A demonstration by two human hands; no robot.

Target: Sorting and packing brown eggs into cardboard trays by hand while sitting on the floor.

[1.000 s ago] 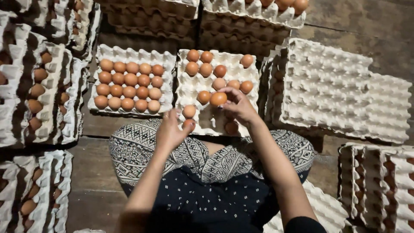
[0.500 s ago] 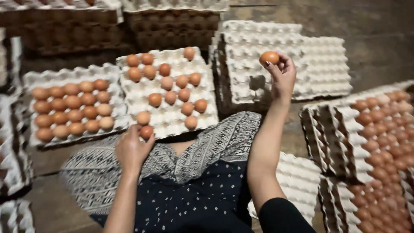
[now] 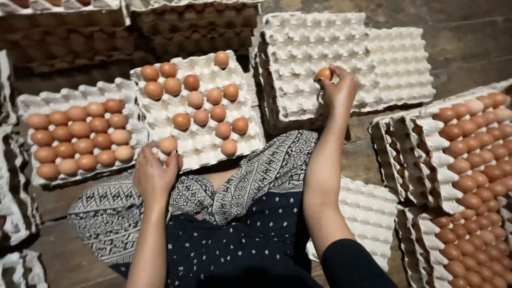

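Note:
My right hand (image 3: 339, 88) is stretched forward and grips a brown egg (image 3: 324, 73) just over the near edge of a stack of empty white egg trays (image 3: 373, 58). My left hand (image 3: 153, 176) rests at the front edge of a partly filled tray (image 3: 200, 144) and holds brown eggs (image 3: 168, 145), one plainly showing at the fingertips. That tray carries several brown eggs in loose rows. My lap in patterned dark cloth (image 3: 234, 224) lies below both arms.
A nearly full egg tray (image 3: 32, 104) lies at the left. Tilted stacks of trays filled with eggs (image 3: 469, 160) stand at the right. Brown tray stacks (image 3: 197, 32) sit at the back. An empty white tray (image 3: 368, 213) lies by my right side on the wooden floor (image 3: 469, 37).
My right hand carried an egg from the partly filled tray rightward and then down to the empty tray stack. The view swung right. My left hand stayed at the tray's front edge.

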